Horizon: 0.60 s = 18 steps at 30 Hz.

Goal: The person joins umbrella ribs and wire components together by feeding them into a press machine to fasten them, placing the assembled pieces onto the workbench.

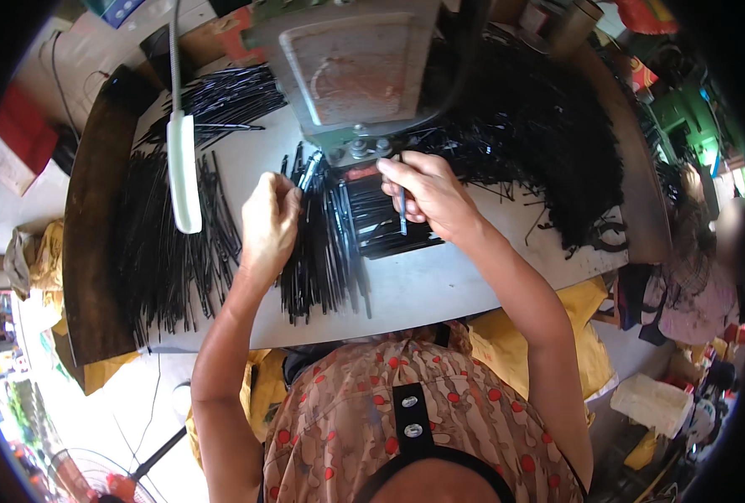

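My right hand (pixel 429 193) pinches a thin dark strip (pixel 402 214), which points down toward me below the machine's bolted lower end. Beneath it lies a stack of black strips (pixel 381 220) set side by side, with a reddish piece (pixel 362 172) at its far edge. My left hand (pixel 270 220) is closed, its fingertips turned inward; whatever it grips is hidden. Just to its right is a loose bundle of long black strips (pixel 318 251), with a shiny pale-blue glint at the far end.
A green-grey machine head (pixel 351 67) stands over the middle of the white table (pixel 439 289). More black strips (pixel 171 243) lie at left, and a large dark tangled heap (pixel 540 126) at right. A white lamp (pixel 183 172) hangs at left. A fan (pixel 96 478) stands at lower left.
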Motion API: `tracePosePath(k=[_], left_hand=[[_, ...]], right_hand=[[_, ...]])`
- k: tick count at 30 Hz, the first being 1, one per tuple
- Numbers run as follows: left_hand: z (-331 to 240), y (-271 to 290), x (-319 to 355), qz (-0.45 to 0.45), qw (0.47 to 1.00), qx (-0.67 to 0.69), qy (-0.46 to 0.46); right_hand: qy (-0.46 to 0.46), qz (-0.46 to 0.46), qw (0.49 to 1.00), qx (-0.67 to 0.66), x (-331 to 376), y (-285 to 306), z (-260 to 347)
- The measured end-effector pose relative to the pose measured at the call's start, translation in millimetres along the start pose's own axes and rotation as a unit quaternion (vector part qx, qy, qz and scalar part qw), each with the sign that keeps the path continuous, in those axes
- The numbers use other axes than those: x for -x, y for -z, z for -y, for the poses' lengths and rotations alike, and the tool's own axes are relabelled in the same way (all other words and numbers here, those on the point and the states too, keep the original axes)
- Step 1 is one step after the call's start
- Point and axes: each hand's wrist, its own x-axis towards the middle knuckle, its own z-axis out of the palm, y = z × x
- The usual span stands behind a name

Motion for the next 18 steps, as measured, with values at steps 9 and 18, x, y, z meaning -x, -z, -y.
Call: tracePosePath(k=[9, 18], left_hand=[[-13, -25, -10, 0.031, 0.987, -0.074, -0.139], [-12, -29, -18, -0.005, 0.984, -0.076, -0.163]], right_hand=[[-0.005, -0.011, 1.0, 0.003, -10, 0, 1], [0.003, -0.004, 1.0, -0.008, -20, 0, -2]])
